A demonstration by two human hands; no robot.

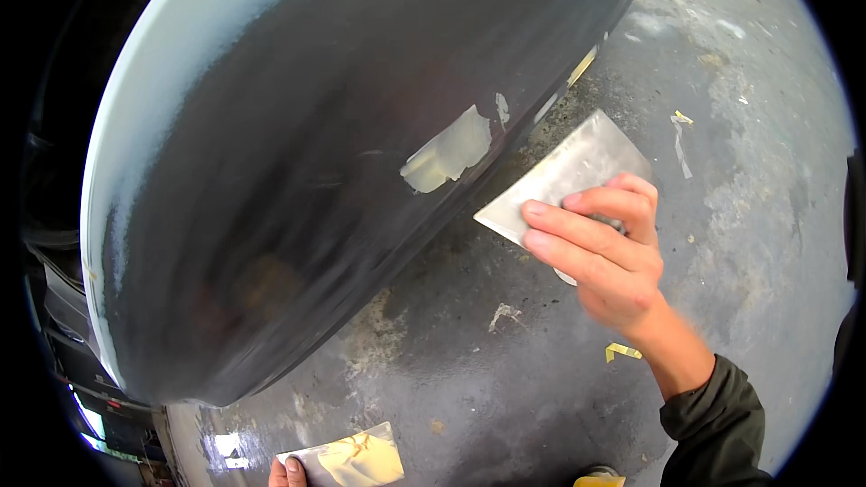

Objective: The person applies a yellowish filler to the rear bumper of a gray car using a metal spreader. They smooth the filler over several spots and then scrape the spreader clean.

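While the right hand [604,248] pinches a metal blade [577,158], the dark panel [289,117] with its pale patch [449,151] sits left of that grip; left hand [289,476], lower left, pinches a plate [311,464] bearing yellow paste [365,460].

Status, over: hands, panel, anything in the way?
Right hand: metal spreader. Left hand: plate with yellow paste. Dark panel: pale patch. Nothing visibly blocking spreader.

Yellow tape scrap [622,349] on grey floor [762,243]

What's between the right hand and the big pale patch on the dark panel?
In the head view: the scraper the right hand holds, a sliver of floor, then dark panel.
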